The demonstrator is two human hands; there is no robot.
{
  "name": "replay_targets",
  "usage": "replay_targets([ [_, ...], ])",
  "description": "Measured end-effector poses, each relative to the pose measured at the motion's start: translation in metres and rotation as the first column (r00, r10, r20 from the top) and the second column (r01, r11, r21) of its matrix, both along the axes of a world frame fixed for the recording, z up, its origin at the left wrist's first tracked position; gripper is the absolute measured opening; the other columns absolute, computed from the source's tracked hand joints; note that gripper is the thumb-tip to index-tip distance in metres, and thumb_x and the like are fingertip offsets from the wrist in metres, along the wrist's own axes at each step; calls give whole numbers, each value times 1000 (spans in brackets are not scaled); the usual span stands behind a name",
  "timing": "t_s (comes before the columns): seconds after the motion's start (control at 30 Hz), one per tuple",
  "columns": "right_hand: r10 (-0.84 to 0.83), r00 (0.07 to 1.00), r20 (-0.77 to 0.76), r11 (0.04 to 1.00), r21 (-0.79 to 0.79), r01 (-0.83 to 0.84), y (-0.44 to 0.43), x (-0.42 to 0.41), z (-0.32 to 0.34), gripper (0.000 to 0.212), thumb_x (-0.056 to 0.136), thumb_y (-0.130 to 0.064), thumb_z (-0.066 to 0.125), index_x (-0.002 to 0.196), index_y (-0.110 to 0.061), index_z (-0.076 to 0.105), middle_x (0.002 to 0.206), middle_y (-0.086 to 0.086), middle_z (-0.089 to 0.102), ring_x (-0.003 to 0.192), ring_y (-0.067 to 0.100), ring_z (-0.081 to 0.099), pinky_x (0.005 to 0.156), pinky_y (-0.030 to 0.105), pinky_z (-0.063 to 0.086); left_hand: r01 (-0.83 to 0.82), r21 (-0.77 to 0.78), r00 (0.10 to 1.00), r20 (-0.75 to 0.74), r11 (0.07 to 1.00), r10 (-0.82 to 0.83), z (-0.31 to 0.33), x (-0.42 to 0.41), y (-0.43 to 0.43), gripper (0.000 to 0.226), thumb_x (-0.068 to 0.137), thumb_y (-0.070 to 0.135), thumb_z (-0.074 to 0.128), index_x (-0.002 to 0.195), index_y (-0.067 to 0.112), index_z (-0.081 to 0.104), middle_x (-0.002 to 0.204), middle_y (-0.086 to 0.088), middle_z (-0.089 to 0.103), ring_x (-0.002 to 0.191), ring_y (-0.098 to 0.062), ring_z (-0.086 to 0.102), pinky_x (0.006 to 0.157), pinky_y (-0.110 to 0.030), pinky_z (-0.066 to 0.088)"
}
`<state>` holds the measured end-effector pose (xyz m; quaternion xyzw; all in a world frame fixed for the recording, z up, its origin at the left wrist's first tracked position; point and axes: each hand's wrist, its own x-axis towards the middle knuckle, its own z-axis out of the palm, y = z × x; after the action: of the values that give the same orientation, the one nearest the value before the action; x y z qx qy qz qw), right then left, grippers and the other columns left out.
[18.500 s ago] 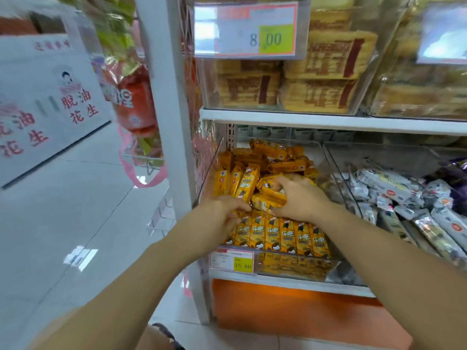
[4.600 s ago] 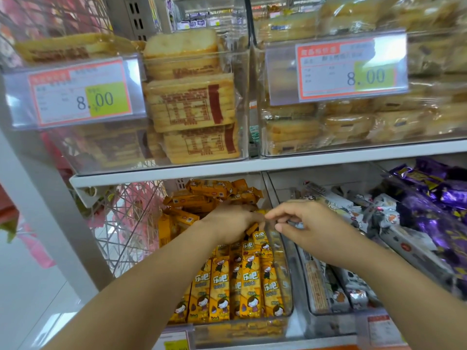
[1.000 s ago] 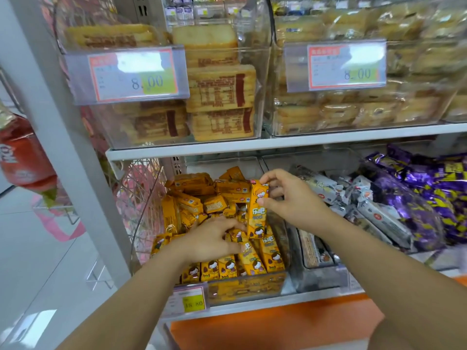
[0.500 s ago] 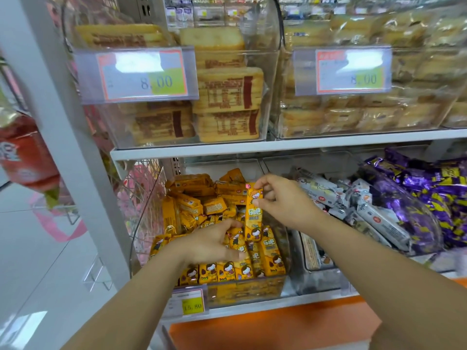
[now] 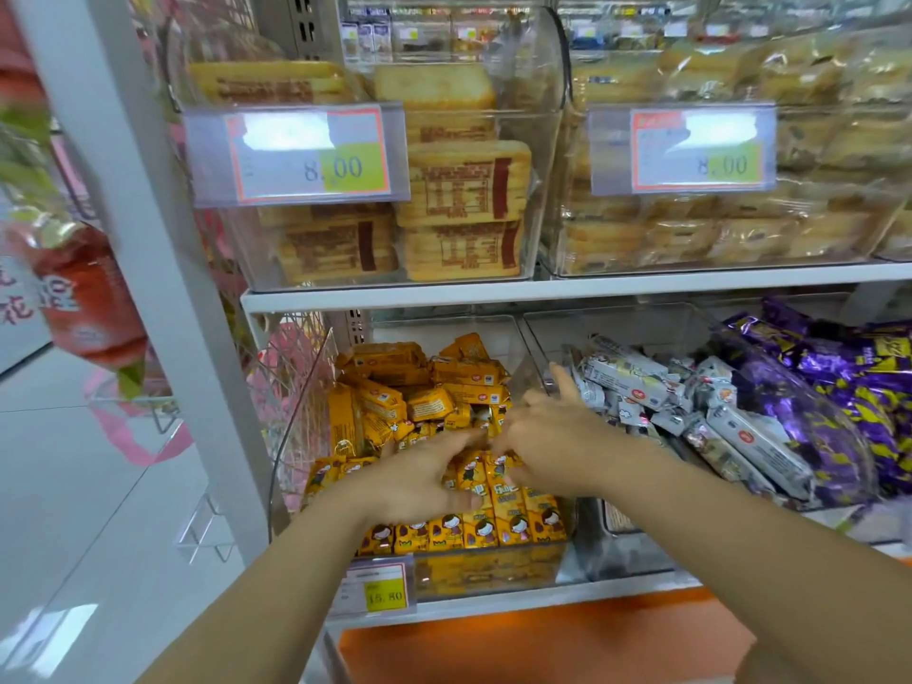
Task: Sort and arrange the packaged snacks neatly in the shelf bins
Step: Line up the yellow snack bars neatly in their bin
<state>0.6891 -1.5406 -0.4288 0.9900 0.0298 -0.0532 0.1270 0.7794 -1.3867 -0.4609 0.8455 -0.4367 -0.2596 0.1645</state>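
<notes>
Small yellow snack packs stand upright in rows at the front of a clear bin on the lower shelf. More of them lie in a loose pile at the back. My left hand rests on the upright rows with its fingers spread. My right hand hovers just right of it over the bin's middle, fingers apart and index finger raised, and I see no pack in it. The two hands' fingertips almost touch. The packs under them are hidden.
The bin to the right holds silver-white packs, and purple packs lie beyond. Clear bins of wrapped cakes sit on the shelf above. A white shelf post and a hanging red bag stand left. A price tag hangs below.
My right hand held one yellow pack upright above the bin; now it has dropped to the rows and the pack is no longer in it. The left hand stayed on the rows.
</notes>
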Motion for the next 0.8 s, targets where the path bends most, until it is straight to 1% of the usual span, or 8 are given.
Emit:
replay_targets([
  [0.1, 10, 998, 68, 982, 189, -23, -9, -7, 2, 37, 91, -42, 54, 127, -31, 57, 131, -5, 52, 127, 16, 37, 116, 45, 10, -2, 41, 990, 144, 999, -4, -4, -11, -2, 60, 95, 53, 39, 148, 40, 13, 157, 11, 16, 146, -14, 9, 111, -55, -16],
  [0.2, -72, 959, 276, 901, 429, -56, -22, -13, 3, 32, 91, -34, 58, 121, -25, 63, 126, -9, 56, 121, 10, 44, 103, 27, 33, 38, 95, 955, 291, 995, -64, -12, -17, -1, 68, 91, 65, 31, 149, 41, 5, 158, 11, 14, 146, -13, 5, 111, -59, -14],
  [0.33, -166, 911, 378, 856, 513, -57, -38, -14, -1, 25, 89, -25, 62, 113, -20, 68, 117, -7, 63, 111, 7, 51, 97, 18, 34, 63, 124, 961, 259, 990, -94, -9, -11, 0, 71, 88, 67, 38, 149, 40, 13, 157, 11, 17, 145, -13, 11, 114, -59, -8],
  [0.43, -204, 904, 375, 814, 578, -56, -44, -11, -2, 24, 88, -25, 64, 111, -21, 69, 113, -7, 65, 106, 5, 55, 94, 17, 37, -20, -55, 970, 240, 998, 33, -3, 6, -4, 56, 89, 58, 49, 141, 42, 34, 149, 11, 33, 137, -15, 32, 115, -53, 17],
  [0.53, -227, 904, 363, 785, 617, -51, -51, -6, 1, 24, 89, -25, 62, 112, -22, 69, 112, -10, 65, 98, -2, 51, 87, 13, 35, -153, -201, 832, 502, 968, 236, 0, 34, -18, 41, 93, 37, 55, 133, 41, 45, 135, 6, 47, 125, -19, 45, 106, -43, 33],
  [0.6, -233, 911, 340, 762, 646, -46, -55, -4, 2, 23, 89, -25, 62, 111, -24, 69, 113, -12, 64, 97, -5, 50, 86, 14, 36, -199, -119, 753, 617, 973, 229, -1, 49, -28, 44, 92, 33, 55, 134, 41, 43, 132, 1, 50, 123, -24, 47, 103, -44, 35],
  [0.7, -241, 915, 323, 740, 671, -42, -58, -1, 3, 22, 90, -26, 61, 111, -26, 68, 115, -12, 65, 98, -5, 50, 88, 16, 38, -192, 37, 731, 672, 981, 118, -7, 62, -41, 52, 88, 33, 63, 136, 39, 42, 136, -1, 45, 121, -27, 49, 97, -42, 41],
  [0.8, -231, 920, 318, 744, 666, -43, -59, -1, 2, 24, 90, -27, 60, 113, -26, 67, 117, -12, 64, 98, -7, 48, 88, 14, 35, -179, 52, 662, 745, 982, 82, -9, 66, -47, 49, 88, 30, 63, 134, 32, 45, 136, -1, 43, 115, -27, 53, 86, -36, 47],
])
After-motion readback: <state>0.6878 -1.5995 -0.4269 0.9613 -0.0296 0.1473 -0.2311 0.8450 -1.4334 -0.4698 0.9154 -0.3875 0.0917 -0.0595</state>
